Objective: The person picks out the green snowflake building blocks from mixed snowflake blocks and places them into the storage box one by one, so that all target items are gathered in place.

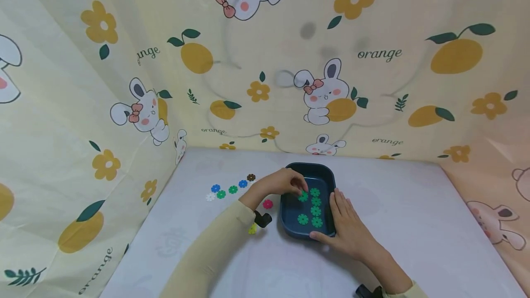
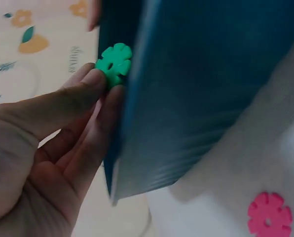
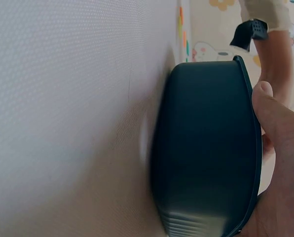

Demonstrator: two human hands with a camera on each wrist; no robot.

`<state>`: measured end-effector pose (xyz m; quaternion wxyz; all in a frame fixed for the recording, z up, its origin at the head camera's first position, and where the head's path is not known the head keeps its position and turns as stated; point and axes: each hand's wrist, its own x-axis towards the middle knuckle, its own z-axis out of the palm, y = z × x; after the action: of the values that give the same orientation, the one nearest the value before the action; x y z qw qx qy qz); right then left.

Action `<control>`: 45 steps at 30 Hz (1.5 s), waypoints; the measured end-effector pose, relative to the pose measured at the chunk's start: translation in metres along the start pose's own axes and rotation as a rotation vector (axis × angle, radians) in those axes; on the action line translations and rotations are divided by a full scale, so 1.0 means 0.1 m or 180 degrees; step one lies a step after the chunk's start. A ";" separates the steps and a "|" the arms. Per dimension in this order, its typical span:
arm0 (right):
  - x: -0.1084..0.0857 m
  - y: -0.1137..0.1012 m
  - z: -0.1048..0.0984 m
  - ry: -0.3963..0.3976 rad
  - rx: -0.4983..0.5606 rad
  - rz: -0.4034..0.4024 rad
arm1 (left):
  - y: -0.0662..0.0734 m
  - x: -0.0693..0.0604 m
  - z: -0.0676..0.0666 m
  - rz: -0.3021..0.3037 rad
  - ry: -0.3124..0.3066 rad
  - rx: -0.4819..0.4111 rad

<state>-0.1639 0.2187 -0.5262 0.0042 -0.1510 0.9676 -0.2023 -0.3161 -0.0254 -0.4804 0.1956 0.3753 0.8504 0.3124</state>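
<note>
A dark blue rectangular tray (image 1: 308, 232) stands on the table, with several green flower-shaped plastic discs (image 1: 316, 211) lying inside. Over the tray's left part, my left hand (image 1: 285, 182) pinches one green disc (image 2: 115, 63) between thumb and fingers; the left wrist view shows it at the tray's rim. My right hand (image 1: 352, 231) rests against the tray's front right corner, its fingers straight along the right side and the thumb on the front rim. In the right wrist view the thumb (image 3: 265, 98) touches the rim, while the other fingers are mostly hidden.
Left of the tray lie loose discs: pink (image 1: 267, 203), yellow (image 1: 252, 229) partly behind the left wrist, brown (image 1: 250, 177), white (image 1: 210, 197), plus blue (image 1: 243, 183) and green (image 1: 233, 189) ones. A patterned cloth (image 1: 256, 59) hangs behind the table (image 1: 397, 197).
</note>
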 end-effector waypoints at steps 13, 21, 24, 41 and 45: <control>0.01 0.00 0.02 0.0029 0.0024 -0.0014 | -0.01 0.27 0.20 -0.0188 -0.0546 0.0569; 0.02 0.02 0.03 0.0038 -0.0026 -0.0033 | 0.06 0.25 0.24 -0.0244 -0.0612 0.0726; 0.02 0.01 0.03 0.0061 -0.0037 -0.0059 | 0.06 0.25 0.26 -0.0225 -0.0607 0.0785; 0.00 -0.02 0.00 0.0024 -0.0013 -0.0035 | 0.04 0.17 0.28 -0.0020 -0.0438 0.0731; 0.00 -0.02 0.00 0.0003 0.0006 -0.0004 | 0.01 0.06 0.20 0.0034 -0.0234 0.0559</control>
<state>-0.1636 0.2171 -0.5252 0.0037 -0.1515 0.9673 -0.2032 -0.3082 -0.0120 -0.4946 0.1913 0.4067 0.8648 0.2237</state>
